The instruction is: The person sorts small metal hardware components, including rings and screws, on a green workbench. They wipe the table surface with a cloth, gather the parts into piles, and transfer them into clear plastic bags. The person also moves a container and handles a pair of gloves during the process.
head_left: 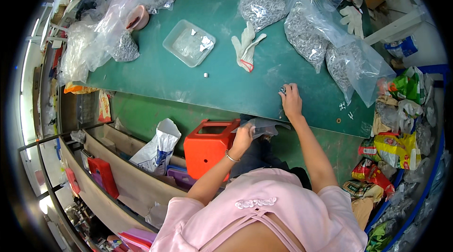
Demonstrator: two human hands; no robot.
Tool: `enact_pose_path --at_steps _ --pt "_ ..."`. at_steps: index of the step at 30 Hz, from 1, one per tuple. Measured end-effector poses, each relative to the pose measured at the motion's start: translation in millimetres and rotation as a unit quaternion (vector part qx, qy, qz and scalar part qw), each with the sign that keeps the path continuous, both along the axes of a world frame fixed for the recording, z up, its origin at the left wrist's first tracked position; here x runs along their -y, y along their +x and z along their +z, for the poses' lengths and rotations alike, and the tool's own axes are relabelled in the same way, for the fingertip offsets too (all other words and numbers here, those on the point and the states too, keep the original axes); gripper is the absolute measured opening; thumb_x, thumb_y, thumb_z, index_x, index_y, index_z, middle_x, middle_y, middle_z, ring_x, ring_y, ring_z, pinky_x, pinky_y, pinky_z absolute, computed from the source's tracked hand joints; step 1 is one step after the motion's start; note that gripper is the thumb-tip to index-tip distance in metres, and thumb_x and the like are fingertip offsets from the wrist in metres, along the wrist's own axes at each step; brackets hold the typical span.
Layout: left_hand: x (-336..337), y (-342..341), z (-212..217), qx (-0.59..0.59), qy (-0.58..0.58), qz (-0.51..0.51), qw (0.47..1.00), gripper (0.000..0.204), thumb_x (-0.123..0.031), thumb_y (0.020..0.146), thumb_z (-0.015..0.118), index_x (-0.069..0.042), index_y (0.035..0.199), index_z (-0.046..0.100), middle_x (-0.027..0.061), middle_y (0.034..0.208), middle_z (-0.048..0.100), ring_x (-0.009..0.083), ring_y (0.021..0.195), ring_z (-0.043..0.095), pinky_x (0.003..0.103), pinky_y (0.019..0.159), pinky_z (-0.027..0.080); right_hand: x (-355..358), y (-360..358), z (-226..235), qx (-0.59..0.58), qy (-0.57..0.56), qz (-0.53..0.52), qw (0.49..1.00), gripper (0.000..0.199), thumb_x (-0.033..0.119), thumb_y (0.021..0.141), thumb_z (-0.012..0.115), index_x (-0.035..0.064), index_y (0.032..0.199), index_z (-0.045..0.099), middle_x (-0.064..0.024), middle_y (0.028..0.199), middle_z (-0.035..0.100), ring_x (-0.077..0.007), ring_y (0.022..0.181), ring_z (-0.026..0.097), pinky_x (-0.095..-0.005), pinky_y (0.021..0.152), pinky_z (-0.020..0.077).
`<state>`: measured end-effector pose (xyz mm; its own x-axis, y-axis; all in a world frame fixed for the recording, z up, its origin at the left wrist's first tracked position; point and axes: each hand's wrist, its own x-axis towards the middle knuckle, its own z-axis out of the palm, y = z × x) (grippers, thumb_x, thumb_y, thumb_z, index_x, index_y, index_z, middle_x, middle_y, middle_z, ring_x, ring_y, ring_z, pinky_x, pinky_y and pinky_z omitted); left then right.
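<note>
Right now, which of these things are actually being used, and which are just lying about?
In use:
right hand on small metal parts
left hand holding a clear plastic bag

Lying about:
white glove
clear tray
orange stool

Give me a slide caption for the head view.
Right hand gathers small metal parts on green table; left hand holds plastic bag.

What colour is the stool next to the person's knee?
The plastic stool is bright orange-red, with the left hand just above it. The head view shows it best.
</note>
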<state>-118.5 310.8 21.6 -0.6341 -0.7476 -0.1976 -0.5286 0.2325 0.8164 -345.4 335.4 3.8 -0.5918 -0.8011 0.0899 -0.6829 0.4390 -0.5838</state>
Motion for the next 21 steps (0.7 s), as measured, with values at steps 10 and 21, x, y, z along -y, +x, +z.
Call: enact_pose_path --at_steps 10,21 --pt "-21.0 12.5 -12.4 0.000 0.059 0.023 0.998 0.017 -0.008 0.086 0.052 0.004 0.076 0.055 0.0220 0.063 0.055 0.0385 0.062 0.058 0.038 0.053 0.045 -20.1 -23.8 11.2 0.220 -0.074 0.006 0.973 0.034 -0.007 0.065 0.068 0.0007 0.096 0.058 -0.0092 0.083 0.054 -0.0175 0.067 0.052 -0.0277 0.061 0.0439" --pt "-17.4 8.2 -11.5 -0.009 0.023 0.023 0.999 0.017 -0.009 0.085 0.053 0.002 0.073 0.054 0.0247 0.063 0.054 0.0427 0.065 0.055 0.044 0.054 0.044 -19.5 -31.5 -3.0 0.333 -0.105 -0.085 0.933 0.020 0.000 0.068 0.072 -0.0029 0.085 0.064 -0.0020 0.071 0.059 -0.0083 0.061 0.051 -0.0227 0.055 0.0431"
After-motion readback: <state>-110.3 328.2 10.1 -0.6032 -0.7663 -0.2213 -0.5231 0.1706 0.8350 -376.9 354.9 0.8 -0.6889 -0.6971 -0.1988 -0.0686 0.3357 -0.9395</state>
